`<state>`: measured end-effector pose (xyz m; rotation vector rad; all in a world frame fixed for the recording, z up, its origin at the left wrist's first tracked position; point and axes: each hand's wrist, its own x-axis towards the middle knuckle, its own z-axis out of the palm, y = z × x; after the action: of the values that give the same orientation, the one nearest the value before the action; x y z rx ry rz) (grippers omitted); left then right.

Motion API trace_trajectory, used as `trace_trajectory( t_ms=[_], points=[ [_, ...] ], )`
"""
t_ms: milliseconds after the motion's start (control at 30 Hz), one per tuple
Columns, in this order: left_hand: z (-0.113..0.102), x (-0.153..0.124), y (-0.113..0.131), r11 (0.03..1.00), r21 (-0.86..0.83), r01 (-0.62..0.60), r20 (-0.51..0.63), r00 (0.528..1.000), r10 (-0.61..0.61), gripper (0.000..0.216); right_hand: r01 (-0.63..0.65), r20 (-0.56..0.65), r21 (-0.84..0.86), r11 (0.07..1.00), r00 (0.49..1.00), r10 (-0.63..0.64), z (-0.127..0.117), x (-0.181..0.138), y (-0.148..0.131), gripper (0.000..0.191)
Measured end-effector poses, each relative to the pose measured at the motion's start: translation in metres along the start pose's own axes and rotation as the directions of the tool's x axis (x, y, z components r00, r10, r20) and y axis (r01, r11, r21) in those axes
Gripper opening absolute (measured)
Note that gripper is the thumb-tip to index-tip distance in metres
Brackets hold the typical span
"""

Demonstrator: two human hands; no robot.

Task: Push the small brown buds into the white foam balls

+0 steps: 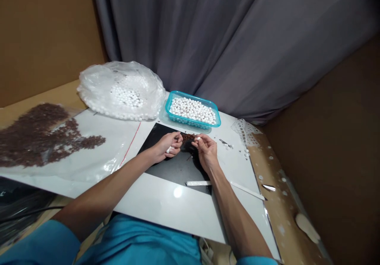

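My left hand is closed, its fingers curled around a small white ball that shows in part. Its thumb and forefinger meet beside a cluster of small brown pieces; whether they grip one is too small to tell. Opposite it, my right hand pinches a white ball between thumb and fingertips at the right side of the brown cluster. Both hands are over a black mat on the white table board. A few dark bits lie on the mat below them.
Behind the hands stands a blue basket of white balls, beside a clear bag of more balls. At left lies a plastic bag of brown pieces. White sticks, tweezers and a metal tip lie at right.
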<state>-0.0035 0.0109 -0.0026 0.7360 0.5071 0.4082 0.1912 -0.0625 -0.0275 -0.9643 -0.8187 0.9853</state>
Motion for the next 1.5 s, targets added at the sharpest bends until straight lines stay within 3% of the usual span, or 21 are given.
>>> trace_trajectory(
  t_ms=[367, 700, 800, 900, 1000, 1100, 1167, 1233, 1300, 1367, 1500],
  points=[
    [-0.002, 0.001, 0.0, 0.998, -0.06, 0.012, 0.01, 1.0, -0.011, 0.033, -0.081, 0.001, 0.07, 0.994, 0.997, 0.081, 0.001, 0.003, -0.005, 0.04],
    [-0.009, 0.004, -0.001, 0.987, -0.158, 0.013, 0.028, 1.0, -0.008, 0.016, -0.029, -0.012, 0.072, 0.997, 0.999, 0.03, -0.001, 0.002, 0.0, 0.03],
    [-0.009, 0.003, -0.002, 0.979, -0.199, -0.05, 0.027, 0.998, 0.057, 0.024, -0.034, 0.035, 0.016, 0.999, 0.999, 0.034, 0.002, 0.006, 0.001, 0.029],
    [-0.007, 0.002, -0.004, 0.969, -0.237, -0.076, 0.003, 0.997, 0.079, 0.035, -0.032, 0.149, -0.17, 0.985, 0.987, 0.058, 0.012, 0.021, -0.007, 0.031],
    [-0.007, 0.001, -0.004, 0.953, -0.274, -0.133, -0.063, 0.991, 0.12, 0.036, 0.175, 0.264, -0.471, 0.865, 0.963, -0.052, 0.025, 0.052, -0.022, 0.026],
    [-0.008, 0.001, -0.003, 0.927, -0.319, -0.198, -0.123, 0.978, 0.167, 0.033, 0.453, 0.38, -0.715, 0.533, 0.891, -0.249, 0.039, 0.089, -0.041, 0.016],
    [-0.01, 0.001, -0.001, 0.91, -0.347, -0.228, -0.145, 0.971, 0.188, 0.033, 0.547, 0.459, -0.772, 0.323, 0.832, -0.313, 0.047, 0.109, -0.053, 0.024],
    [-0.011, 0.002, 0.001, 0.896, -0.358, -0.264, -0.18, 0.961, 0.211, 0.033, 0.59, 0.513, -0.784, 0.19, 0.789, -0.338, 0.054, 0.12, -0.061, 0.032],
    [-0.013, 0.003, 0.002, 0.881, -0.357, -0.31, -0.235, 0.943, 0.237, 0.033, 0.617, 0.546, -0.775, 0.138, 0.763, -0.345, 0.059, 0.119, -0.064, 0.031],
    [-0.013, 0.005, 0.002, 0.863, -0.352, -0.364, -0.297, 0.917, 0.266, 0.032, 0.64, 0.572, -0.755, 0.145, 0.75, -0.331, 0.058, 0.11, -0.062, 0.024],
    [-0.014, 0.007, 0.003, 0.831, -0.347, -0.434, -0.362, 0.88, 0.308, 0.031, 0.606, 0.558, -0.761, 0.23, 0.793, -0.243, 0.041, 0.08, -0.049, 0.02]
  ],
)
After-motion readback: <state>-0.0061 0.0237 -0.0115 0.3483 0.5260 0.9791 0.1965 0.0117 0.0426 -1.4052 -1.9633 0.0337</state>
